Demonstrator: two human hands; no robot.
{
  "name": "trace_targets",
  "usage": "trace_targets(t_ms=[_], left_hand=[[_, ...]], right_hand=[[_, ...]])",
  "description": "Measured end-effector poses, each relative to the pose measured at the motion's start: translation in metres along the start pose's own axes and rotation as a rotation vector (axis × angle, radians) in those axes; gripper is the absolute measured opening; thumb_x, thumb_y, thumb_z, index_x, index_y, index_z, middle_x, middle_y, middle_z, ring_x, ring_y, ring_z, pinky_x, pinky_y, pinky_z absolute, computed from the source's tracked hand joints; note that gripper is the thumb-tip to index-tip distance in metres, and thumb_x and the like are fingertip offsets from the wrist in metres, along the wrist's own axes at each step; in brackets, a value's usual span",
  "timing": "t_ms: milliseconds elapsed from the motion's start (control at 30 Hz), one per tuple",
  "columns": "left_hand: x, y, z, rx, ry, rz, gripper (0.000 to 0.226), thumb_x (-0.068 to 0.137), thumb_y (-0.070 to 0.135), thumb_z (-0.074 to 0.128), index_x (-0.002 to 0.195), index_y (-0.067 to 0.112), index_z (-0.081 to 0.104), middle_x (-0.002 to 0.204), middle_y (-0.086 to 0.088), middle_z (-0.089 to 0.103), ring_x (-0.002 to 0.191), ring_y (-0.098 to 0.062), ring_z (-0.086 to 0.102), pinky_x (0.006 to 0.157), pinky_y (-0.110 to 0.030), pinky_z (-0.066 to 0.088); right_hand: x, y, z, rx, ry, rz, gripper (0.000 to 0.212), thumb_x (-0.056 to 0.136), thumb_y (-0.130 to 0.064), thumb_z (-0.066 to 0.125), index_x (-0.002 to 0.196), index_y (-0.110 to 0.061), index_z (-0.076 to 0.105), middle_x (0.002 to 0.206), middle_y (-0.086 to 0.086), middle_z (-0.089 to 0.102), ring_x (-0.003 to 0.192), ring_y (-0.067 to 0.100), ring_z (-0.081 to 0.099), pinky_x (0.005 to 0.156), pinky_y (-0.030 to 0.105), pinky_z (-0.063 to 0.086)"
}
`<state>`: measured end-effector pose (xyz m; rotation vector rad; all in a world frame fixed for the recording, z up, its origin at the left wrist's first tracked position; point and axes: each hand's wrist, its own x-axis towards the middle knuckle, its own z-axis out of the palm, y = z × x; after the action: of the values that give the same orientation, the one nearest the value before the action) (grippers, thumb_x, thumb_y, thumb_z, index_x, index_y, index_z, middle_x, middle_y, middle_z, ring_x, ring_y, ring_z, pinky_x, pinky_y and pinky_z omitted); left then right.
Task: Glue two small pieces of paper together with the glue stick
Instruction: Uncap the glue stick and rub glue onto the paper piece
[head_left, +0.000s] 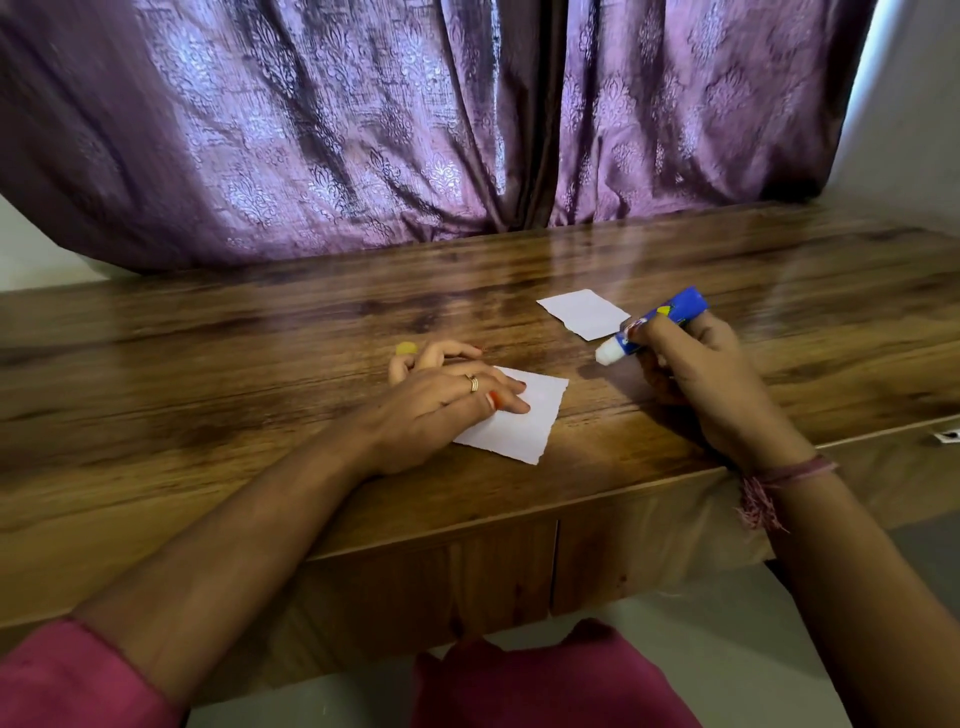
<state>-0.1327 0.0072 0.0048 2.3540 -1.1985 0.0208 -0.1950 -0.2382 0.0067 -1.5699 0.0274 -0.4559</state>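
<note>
Two small white papers lie on the wooden table (260, 395). My left hand (447, 395) presses two straight fingers on the left part of the near paper (524, 421). Its farther fingers are curled and seem to pinch a small yellow cap (405, 348). My right hand (696, 374) grips a blue glue stick (660, 322). The stick's bare white tip points left and down, just above the table between the two papers. The far paper (582, 312) lies flat just beyond that tip.
A purple patterned curtain (363, 130) hangs behind the table's far edge. The table's front edge runs below my forearms, with drawer fronts (467, 571) under it. A thread bracelet (769, 488) circles my right wrist.
</note>
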Motion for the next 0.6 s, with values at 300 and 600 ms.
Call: trace_targets(t_ms=[300,600], left_hand=[[0.001,0.001,0.000,0.034,-0.047,-0.012,0.043,0.092,0.041,0.024,0.113,0.052,0.060,0.126,0.031,0.047,0.125,0.002,0.024,0.089,-0.023,0.006],[0.002,0.000,0.002,0.031,-0.051,-0.028,0.040,0.092,0.047,0.024,0.110,0.057,0.058,0.124,0.033,0.046,0.122,0.006,0.022,0.084,-0.021,0.006]], right_hand=[[0.016,-0.004,0.016,-0.212,-0.150,0.063,0.012,0.084,-0.021,0.061,0.076,-0.015,0.067,0.049,-0.009,0.055,0.046,0.008,0.045,0.043,0.022,0.039],[0.006,0.001,0.022,-0.392,-0.135,-0.032,0.018,0.085,-0.032,0.066,0.089,-0.015,0.069,0.101,0.029,0.066,0.079,0.029,0.060,0.085,0.057,0.049]])
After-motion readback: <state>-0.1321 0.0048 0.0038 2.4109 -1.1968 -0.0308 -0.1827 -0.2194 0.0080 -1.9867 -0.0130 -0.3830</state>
